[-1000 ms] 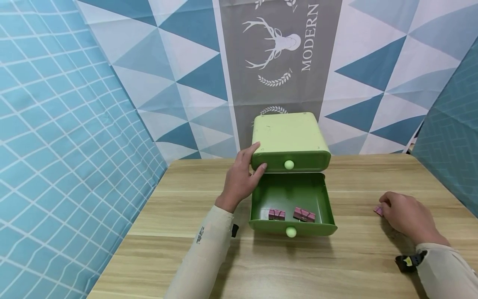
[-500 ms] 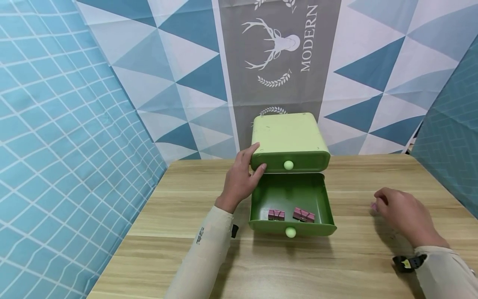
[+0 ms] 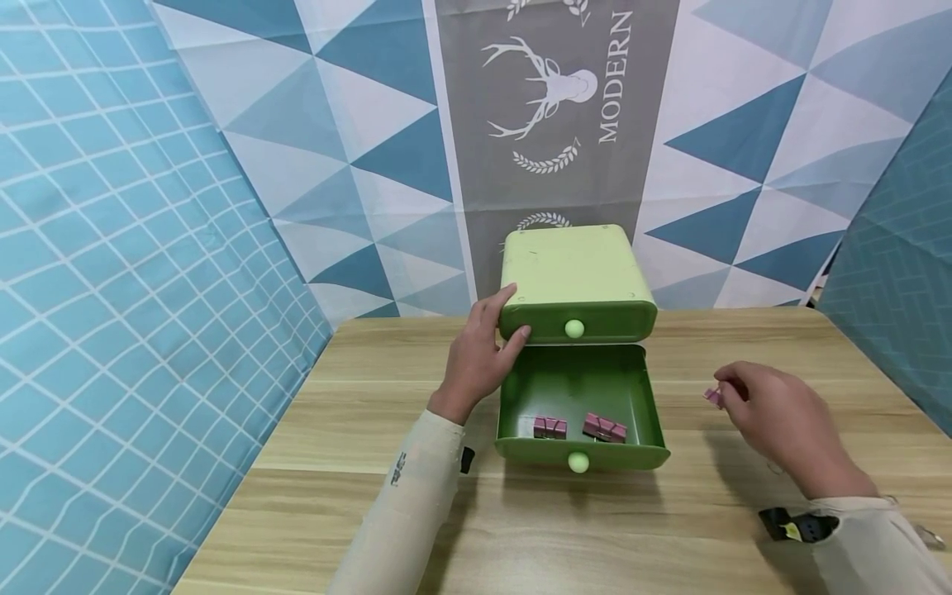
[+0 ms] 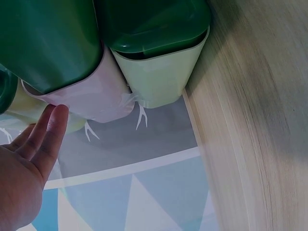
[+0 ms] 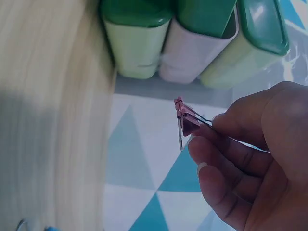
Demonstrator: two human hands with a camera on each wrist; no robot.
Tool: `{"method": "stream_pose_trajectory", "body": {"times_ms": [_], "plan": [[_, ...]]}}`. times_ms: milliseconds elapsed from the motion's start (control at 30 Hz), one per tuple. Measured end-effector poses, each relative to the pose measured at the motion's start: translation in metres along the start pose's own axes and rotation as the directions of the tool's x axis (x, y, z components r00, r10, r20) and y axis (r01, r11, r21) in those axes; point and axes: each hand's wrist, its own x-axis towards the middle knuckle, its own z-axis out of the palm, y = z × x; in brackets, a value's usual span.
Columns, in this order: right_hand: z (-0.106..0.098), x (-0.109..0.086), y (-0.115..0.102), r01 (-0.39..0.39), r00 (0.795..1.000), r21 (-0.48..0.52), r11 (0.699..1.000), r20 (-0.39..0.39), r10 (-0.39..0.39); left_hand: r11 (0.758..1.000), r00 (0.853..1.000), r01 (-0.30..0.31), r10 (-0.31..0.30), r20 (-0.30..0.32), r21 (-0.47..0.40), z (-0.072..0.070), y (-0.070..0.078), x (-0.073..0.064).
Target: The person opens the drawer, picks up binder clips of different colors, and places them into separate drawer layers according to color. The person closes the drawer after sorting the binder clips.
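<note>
In the head view my left hand (image 3: 479,359) rests against the left front corner of a small drawer cabinet (image 3: 576,264), thumb on the front. The left wrist view shows its fingers straight against the side. Below the top drawer a green drawer (image 3: 580,384) stands pulled out. Two pink binder clips, a left one (image 3: 550,427) and a right one (image 3: 605,427), lie inside near its front. Right of the cabinet, above the table, my right hand (image 3: 781,417) pinches another pink binder clip (image 5: 187,118) by a wire handle between thumb and finger.
The wooden table (image 3: 357,504) carries the cabinet, with a patterned cloth (image 3: 372,165) hanging behind. A tiled blue cloth (image 3: 149,289) hangs at the left. By my right sleeve lies a small metal item (image 3: 930,537), partly hidden.
My right hand has lifted the pink binder clip from the table and moved left toward the cabinet. The left hand, the drawer and the clips in it stay put.
</note>
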Motion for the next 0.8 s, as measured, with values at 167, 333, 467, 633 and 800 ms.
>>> {"method": "stream_pose_trajectory", "body": {"times_ms": [167,333,467,633,800], "plan": [[-0.003,0.002,-0.015,0.047,0.998,0.011,0.999,-0.031,-0.047,1.000,1.000,-0.006,0.006,-0.007,0.002,0.001,0.000,0.000],[-0.003,0.004,-0.027,0.099,0.992,0.015,0.995,-0.077,-0.097,1.000,1.000,-0.011,0.011,-0.011,-0.001,0.001,0.000,0.000],[-0.004,0.006,-0.037,0.141,0.984,0.019,0.990,-0.110,-0.138,1.000,1.000,-0.007,0.007,-0.014,-0.002,0.001,0.000,0.000],[-0.005,0.010,-0.047,0.157,0.980,0.033,0.987,-0.125,-0.152,1.000,1.000,-0.013,0.013,-0.021,-0.009,0.001,0.000,0.000],[-0.004,0.012,-0.058,0.156,0.980,0.044,0.987,-0.132,-0.149,1.000,1.000,-0.015,0.014,-0.024,-0.010,0.001,0.000,-0.001]]}}
